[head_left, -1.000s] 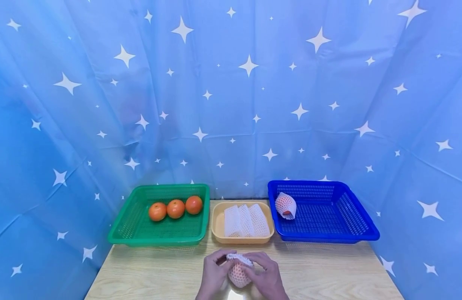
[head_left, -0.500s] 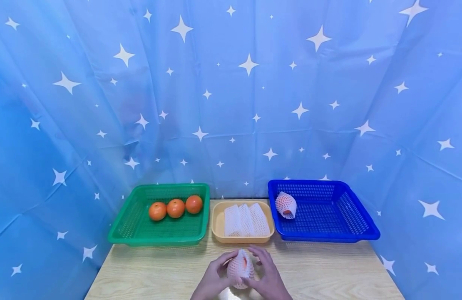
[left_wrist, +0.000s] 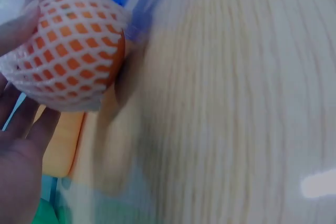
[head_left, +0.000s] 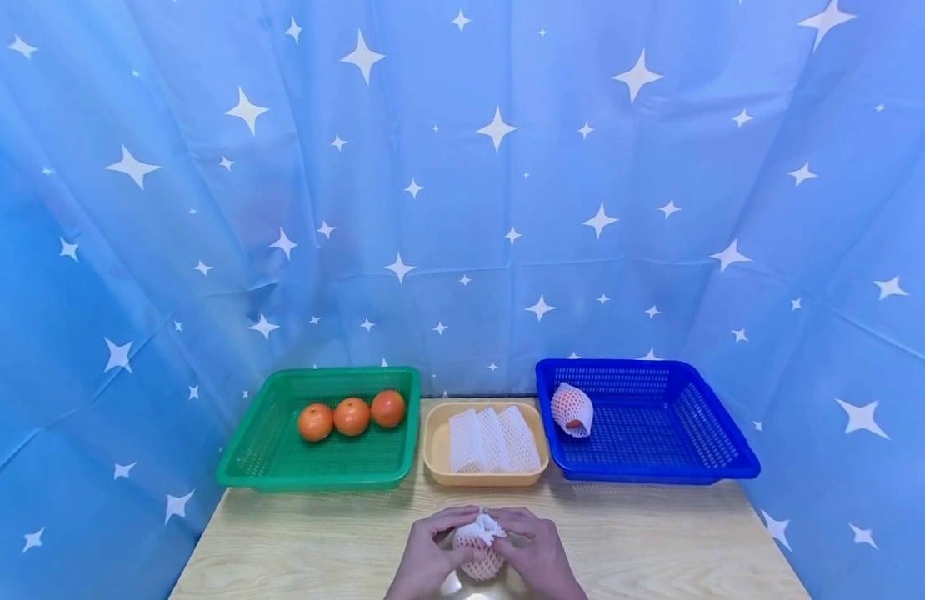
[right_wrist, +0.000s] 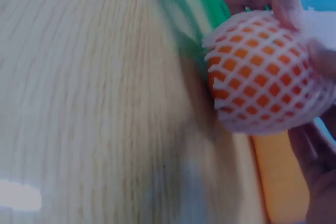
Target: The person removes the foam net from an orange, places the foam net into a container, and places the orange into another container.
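Between both hands, over the near part of the table, is a round orange-red fruit [head_left: 481, 565] in a white foam net sleeve. My left hand [head_left: 427, 553] grips it from the left, fingers around its upper side and thumb in front. From the other side my right hand [head_left: 539, 552] holds it, its fingers at the gathered top of the netting. In the left wrist view the net stretches over most of the fruit [left_wrist: 71, 51], with a bare orange edge at its lower end. The right wrist view also shows the netted fruit [right_wrist: 257, 74] between the fingers.
A green basket [head_left: 320, 479] at back left holds 3 bare orange-red fruits [head_left: 352, 417]. In the middle, a small yellow tray [head_left: 440, 417] carries several flat foam net sleeves [head_left: 494, 442]. A blue basket [head_left: 650, 475] at right contains one netted fruit [head_left: 572, 410]. A starry curtain [head_left: 462, 208] hangs behind.
The sleeve's top opening was spread half a second ago, showing orange skin; now it is drawn together over the fruit. Both hands have closed in around the top. Baskets and tray have not moved.
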`<state>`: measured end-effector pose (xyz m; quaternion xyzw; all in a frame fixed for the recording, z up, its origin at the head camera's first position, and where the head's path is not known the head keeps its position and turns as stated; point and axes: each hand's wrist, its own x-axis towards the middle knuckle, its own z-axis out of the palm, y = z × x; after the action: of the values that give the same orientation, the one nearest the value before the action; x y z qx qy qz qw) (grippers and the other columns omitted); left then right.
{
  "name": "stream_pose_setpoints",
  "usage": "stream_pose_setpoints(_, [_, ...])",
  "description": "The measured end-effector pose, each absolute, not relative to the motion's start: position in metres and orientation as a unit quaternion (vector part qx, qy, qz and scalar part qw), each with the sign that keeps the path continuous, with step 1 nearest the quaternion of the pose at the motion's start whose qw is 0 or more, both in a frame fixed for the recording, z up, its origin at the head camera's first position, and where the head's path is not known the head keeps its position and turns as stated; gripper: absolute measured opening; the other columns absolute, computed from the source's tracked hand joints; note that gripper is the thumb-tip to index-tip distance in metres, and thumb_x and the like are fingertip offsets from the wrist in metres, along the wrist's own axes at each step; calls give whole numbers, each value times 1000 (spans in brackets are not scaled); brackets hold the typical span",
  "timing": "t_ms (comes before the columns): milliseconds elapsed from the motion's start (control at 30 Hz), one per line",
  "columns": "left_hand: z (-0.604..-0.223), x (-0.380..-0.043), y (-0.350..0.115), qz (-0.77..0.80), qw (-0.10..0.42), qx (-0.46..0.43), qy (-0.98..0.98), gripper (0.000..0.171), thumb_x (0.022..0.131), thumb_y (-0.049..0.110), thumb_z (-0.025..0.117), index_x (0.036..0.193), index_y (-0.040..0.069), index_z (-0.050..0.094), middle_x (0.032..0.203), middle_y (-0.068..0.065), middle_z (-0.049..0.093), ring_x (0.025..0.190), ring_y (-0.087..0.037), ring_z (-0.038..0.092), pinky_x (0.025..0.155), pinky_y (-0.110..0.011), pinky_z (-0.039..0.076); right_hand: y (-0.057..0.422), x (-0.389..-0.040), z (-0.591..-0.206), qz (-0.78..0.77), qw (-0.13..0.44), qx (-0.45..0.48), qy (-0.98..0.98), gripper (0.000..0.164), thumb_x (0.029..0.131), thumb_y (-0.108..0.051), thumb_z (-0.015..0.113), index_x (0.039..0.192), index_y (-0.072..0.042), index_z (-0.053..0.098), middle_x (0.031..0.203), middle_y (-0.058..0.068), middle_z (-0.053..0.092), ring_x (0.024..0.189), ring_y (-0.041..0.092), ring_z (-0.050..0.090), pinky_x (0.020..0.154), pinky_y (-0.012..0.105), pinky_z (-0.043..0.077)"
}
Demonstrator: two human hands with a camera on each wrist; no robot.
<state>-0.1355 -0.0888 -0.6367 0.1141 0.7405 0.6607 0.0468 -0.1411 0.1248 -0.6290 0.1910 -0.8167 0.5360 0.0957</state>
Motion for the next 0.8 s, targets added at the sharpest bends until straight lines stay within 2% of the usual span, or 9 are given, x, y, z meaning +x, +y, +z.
stream_pose_setpoints(167, [-633, -136, -83, 654, 13, 83, 751, 29, 80, 20, 87, 108, 18, 81, 118, 3, 77, 116, -12, 70, 104, -23, 52, 118, -141, -628, 534, 190, 213, -796, 33, 74, 2, 85, 102, -16, 82, 96, -4, 80, 87, 8, 73, 76, 21, 60])
stream_pose_setpoints(267, [-631, -138, -80, 654, -11, 81, 752, 22, 79, 15, 86, 101, 15, 82, 110, 1, 79, 108, -10, 72, 100, -24, 54, 116, -140, -628, 539, 196, 180, -799, 37, 72, 6, 85, 98, -21, 83, 87, -11, 78, 79, 2, 69, 69, 23, 59])
stream_pose_setpoints(400, [-629, -141, -79, 661, -33, 104, 742, 21, 80, 2, 80, 100, 9, 81, 106, -6, 80, 104, -10, 74, 98, -22, 56, 117, -139, -626, 541, 185, 163, -804, 40, 72, 6, 84, 97, -24, 81, 86, -15, 74, 79, -1, 64, 69, 29, 59])
stream_pose_setpoints(500, [-629, -143, -82, 664, -34, 122, 737, 21, 84, 0, 78, 104, 6, 80, 108, -11, 79, 104, -9, 73, 98, -22, 56, 121, -138, -625, 529, 176, 192, -808, 42, 73, -1, 87, 106, -25, 77, 94, -15, 72, 85, -1, 64, 73, 31, 59])
stream_pose_setpoints(600, [-629, -145, -87, 669, -18, 120, 733, 28, 87, 10, 80, 114, 6, 77, 115, -13, 76, 110, -12, 71, 103, -27, 55, 126, -138, -625, 514, 161, 237, -808, 53, 72, -6, 89, 120, -22, 71, 103, -11, 70, 88, 3, 63, 75, 32, 60])
stream_pose_setpoints(733, [-631, -144, -92, 672, 5, 105, 733, 46, 87, 21, 82, 127, 4, 68, 126, -15, 70, 123, -26, 65, 109, -38, 51, 131, -139, -625, 523, 113, 261, -804, 67, 74, -11, 90, 135, -14, 63, 110, -3, 64, 84, 14, 61, 73, 31, 60])
stream_pose_setpoints(800, [-632, -144, -92, 670, 12, 103, 735, 48, 89, 23, 80, 130, 2, 66, 128, -16, 68, 127, -34, 62, 110, -42, 50, 133, -140, -625, 526, 79, 252, -808, 73, 75, -19, 91, 141, -13, 59, 113, -2, 61, 84, 15, 59, 73, 28, 58])
